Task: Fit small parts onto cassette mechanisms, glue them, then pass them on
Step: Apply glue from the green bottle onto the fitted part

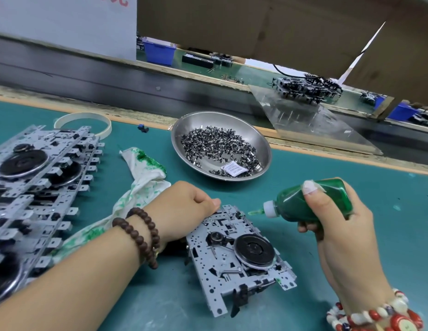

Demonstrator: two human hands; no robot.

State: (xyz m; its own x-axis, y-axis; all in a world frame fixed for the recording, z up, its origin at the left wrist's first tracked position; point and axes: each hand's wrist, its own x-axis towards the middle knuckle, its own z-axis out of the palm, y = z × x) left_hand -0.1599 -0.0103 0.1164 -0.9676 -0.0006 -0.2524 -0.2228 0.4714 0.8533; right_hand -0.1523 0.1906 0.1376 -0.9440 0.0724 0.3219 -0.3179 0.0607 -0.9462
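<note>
Grey metal cassette mechanism (pixel 234 256) lay steadied by the left hand (pixel 184 206); right hand (pixel 337 218) gripped the green glue bottle (pixel 311 201), nozzle near its far edge. Gluing step; next, a precise dab.

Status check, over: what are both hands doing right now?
Left hand steadies mechanism. Right hand grips green glue bottle, nozzle at its top edge. Nothing in the way.

A grey metal cassette mechanism (pixel 239 256) with a black flywheel lies flat; the green glue bottle (pixel 311 203) tilts just beside its far edge, nozzle towards it.
</note>
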